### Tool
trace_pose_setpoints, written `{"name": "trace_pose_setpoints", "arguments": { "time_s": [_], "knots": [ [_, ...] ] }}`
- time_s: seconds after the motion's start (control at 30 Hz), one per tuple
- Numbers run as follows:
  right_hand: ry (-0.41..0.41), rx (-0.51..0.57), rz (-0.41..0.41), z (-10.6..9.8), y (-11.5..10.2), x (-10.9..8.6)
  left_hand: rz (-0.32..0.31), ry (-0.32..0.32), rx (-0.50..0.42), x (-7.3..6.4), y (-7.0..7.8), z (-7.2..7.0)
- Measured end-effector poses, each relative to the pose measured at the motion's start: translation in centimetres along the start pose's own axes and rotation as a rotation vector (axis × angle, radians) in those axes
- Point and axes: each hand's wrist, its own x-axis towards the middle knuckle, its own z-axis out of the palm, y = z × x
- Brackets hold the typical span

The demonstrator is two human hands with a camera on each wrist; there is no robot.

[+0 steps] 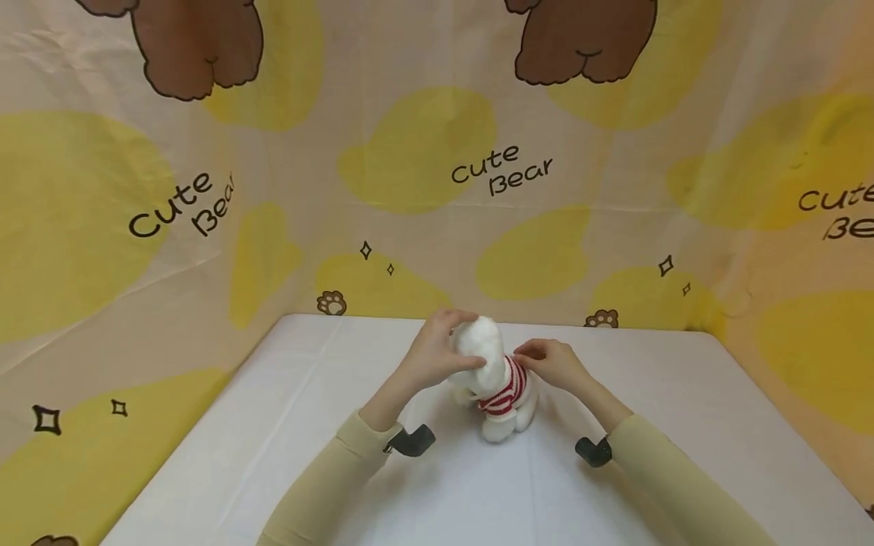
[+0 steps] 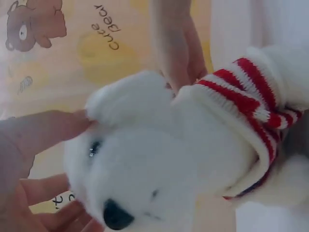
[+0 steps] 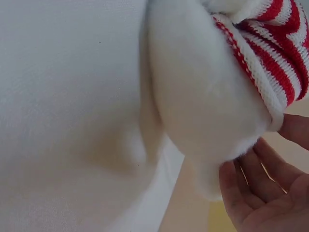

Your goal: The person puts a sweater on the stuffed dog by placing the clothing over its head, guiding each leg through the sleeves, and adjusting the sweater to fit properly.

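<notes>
A white plush dog (image 1: pixel 486 350) with floppy ears stands on the table, wearing a red-and-white striped knitted sweater (image 1: pixel 504 394). My left hand (image 1: pixel 437 350) grips its head, thumb on one side and fingers on the other. In the left wrist view, the dark eye and black nose (image 2: pixel 117 215) show beside that hand. At the toy's back, my right hand (image 1: pixel 556 365) pinches the sweater's hem. The right wrist view has the thumb at the hem (image 3: pixel 274 118) and the other fingers curled beside the plush rump (image 3: pixel 207 111).
The white tabletop (image 1: pixel 328 364) spreads around the toy. Behind it and at both sides hangs a cream and yellow printed cloth (image 1: pixel 423 227) with bears and lettering. Each wrist carries a dark camera mount (image 1: pixel 413 440) over a beige sleeve (image 1: pixel 341 470).
</notes>
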Motion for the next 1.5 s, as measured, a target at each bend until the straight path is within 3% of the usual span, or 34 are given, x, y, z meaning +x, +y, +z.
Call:
{"name": "trace_pose_setpoints", "arguments": {
  "time_s": [0.13,0.4,0.57,0.83,1.13,1.37,1.5],
  "knots": [
    [-0.012,-0.038,0.025,-0.3,0.1,-0.8,0.018,-0.018,-0.041,0.5,-0.7,0.1],
    [0.054,-0.043,0.111,-0.1,-1.3,-3.1,0.024,-0.202,-0.254,3.0,-3.0,-1.0],
    [0.077,-0.022,0.173,0.0,-1.4,-3.4,0.038,-0.268,-0.262,3.5,-3.2,-1.1],
    [0.054,0.070,0.253,-0.2,-1.9,-3.0,0.066,-0.260,-0.138,3.5,-2.7,-0.9],
    [0.084,-0.143,0.335,-0.6,-1.1,-4.5,0.065,-0.255,-0.076,3.3,-2.5,-0.6],
    [0.092,0.103,0.349,-0.1,-0.9,-5.3,0.057,-0.247,-0.095,3.1,-2.5,-0.4],
    [0.063,0.184,0.387,0.3,-1.3,-5.4,0.052,-0.236,-0.097,3.0,-2.7,-0.3]
  ]
}}
